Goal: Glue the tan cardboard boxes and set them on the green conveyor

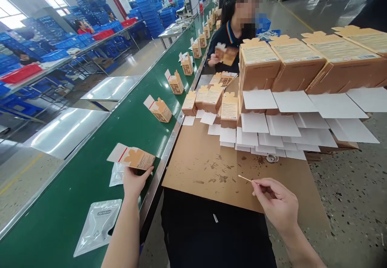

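Observation:
My left hand [136,183] grips a small brown cardboard box [140,159] over the green conveyor belt, its white flap with a red strip folded out to the left. Under and beside that box lies a clear plastic pouch [116,175], partly hidden. Closer to me on the belt rests another silvery plastic pouch [96,225], near my left forearm. Between thumb and fingers, my right hand [276,201] pinches a thin cotton swab [244,178], its tip pointing left above a brown cardboard sheet [193,151] with dark smudges.
Stacked brown boxes [299,68] with white flaps stand on the right of the sheet. More open boxes [160,109] line the green belt [121,122] into the distance. A co-worker [232,30] handles cartons beyond. A small round metallic item [272,158] lies near the stack.

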Demonstrator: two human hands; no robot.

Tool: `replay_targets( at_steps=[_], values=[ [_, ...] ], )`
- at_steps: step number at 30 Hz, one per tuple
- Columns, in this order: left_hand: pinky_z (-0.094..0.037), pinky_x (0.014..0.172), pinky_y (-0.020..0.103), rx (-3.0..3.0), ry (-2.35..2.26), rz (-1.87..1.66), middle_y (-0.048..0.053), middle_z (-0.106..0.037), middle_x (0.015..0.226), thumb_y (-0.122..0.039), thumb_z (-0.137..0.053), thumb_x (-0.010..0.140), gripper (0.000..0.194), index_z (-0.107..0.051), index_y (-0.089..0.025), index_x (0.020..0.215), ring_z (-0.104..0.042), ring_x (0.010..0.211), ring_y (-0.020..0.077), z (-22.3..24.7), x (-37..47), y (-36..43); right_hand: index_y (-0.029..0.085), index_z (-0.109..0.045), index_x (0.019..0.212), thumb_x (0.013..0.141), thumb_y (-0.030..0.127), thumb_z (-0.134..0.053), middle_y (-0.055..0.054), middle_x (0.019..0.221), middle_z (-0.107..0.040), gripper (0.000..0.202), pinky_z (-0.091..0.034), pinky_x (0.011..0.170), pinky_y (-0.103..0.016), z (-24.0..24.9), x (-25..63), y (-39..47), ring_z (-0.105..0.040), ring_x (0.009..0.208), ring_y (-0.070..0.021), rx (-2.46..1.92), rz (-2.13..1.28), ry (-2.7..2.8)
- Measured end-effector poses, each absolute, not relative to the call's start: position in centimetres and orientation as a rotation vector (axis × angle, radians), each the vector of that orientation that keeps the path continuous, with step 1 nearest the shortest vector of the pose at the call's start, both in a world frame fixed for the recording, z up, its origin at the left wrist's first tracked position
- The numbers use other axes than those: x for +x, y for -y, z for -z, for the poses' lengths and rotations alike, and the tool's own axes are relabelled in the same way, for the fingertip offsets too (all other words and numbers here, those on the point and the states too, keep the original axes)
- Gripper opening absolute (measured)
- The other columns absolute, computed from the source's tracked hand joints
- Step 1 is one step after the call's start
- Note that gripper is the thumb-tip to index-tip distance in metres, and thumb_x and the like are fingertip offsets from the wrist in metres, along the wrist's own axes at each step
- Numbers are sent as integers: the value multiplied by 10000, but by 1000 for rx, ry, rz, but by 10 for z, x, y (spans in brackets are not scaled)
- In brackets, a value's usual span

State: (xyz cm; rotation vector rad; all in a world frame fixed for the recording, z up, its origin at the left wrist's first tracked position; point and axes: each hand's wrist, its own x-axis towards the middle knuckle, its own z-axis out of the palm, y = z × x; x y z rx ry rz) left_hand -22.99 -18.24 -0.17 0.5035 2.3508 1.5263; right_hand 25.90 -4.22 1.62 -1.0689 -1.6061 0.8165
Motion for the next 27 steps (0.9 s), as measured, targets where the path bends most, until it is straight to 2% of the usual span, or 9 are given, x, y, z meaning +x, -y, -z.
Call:
replay_targets(
  at_steps=[4, 6, 8, 10, 13, 16, 20, 24, 27],
  values=[
    [-419, 1521, 730, 486, -2503, -1601, 241, -679, 1662, -523, -1172, 599, 1112, -587, -262, 1508, -571, 1763, 529, 7, -198, 192, 351, -942, 849, 1046, 408, -928, -21, 689, -851, 205, -736, 482, -335, -22, 270, 36, -793, 494, -257, -1072, -751, 1607],
    [-469, 1483, 743, 539, -2641, -1743, 232, -615, 1673, -568, -1127, 640, 1139, -551, -252, 1571, -581, 1727, 533, 11, -175, 202, 358, -944, 838, 1029, 426, -949, -32, 699, -863, 203, -740, 473, -341, -24, 282, 35, -798, 484, -266, -1116, -699, 1591],
    [-560, 1397, 741, 641, -2698, -1886, 177, -624, 1564, -570, -1089, 691, 999, -583, -263, 1496, -694, 1555, 492, 12, -155, 204, 358, -949, 827, 1012, 452, -965, -48, 692, -862, 208, -750, 470, -358, -26, 294, 35, -797, 472, -278, -1161, -670, 1570],
    [-623, 1317, 687, 779, -2572, -1920, 115, -666, 1416, -560, -1039, 800, 759, -631, -282, 1376, -767, 1364, 410, 6, -141, 185, 358, -950, 815, 998, 478, -975, -58, 672, -850, 219, -753, 460, -378, -27, 302, 35, -784, 457, -288, -1195, -664, 1547],
    [-638, 1248, 559, 921, -2224, -1791, 95, -749, 1301, -579, -910, 974, 486, -707, -292, 1312, -779, 1266, 339, -20, -130, 100, 366, -946, 814, 1003, 493, -959, -55, 662, -843, 228, -747, 447, -396, -30, 303, 36, -781, 455, -298, -1196, -666, 1528],
    [-608, 1231, 484, 943, -2008, -1659, 118, -813, 1345, -595, -869, 976, 466, -764, -278, 1301, -761, 1357, 354, -57, -126, -24, 355, -942, 821, 1025, 465, -928, -51, 675, -845, 232, -743, 457, -383, -35, 298, 38, -787, 468, -288, -1163, -676, 1535],
    [-591, 1168, 502, 999, -1945, -1274, 176, -863, 1226, -604, -905, 965, 399, -801, -242, 1098, -763, 1371, 435, -85, -112, -152, 335, -932, 839, 1050, 408, -890, -47, 680, -838, 227, -733, 469, -378, -41, 294, 46, -791, 487, -281, -1146, -656, 1545],
    [-604, 1063, 526, 983, -1932, -1188, 225, -869, 1143, -561, -945, 897, 385, -793, -227, 1014, -801, 1269, 457, -82, -102, -183, 334, -926, 855, 1059, 362, -873, -40, 693, -846, 214, -737, 492, -389, -42, 300, 48, -791, 496, -277, -1156, -574, 1523],
    [-637, 1034, 501, 1034, -1918, -1258, 190, -877, 1155, -654, -902, 896, 482, -812, -217, 1077, -812, 1258, 433, -79, -113, -154, 320, -927, 871, 1055, 348, -882, -44, 710, -862, 192, -745, 522, -387, -36, 311, 36, -797, 504, -268, -1192, -475, 1511]
  ],
)
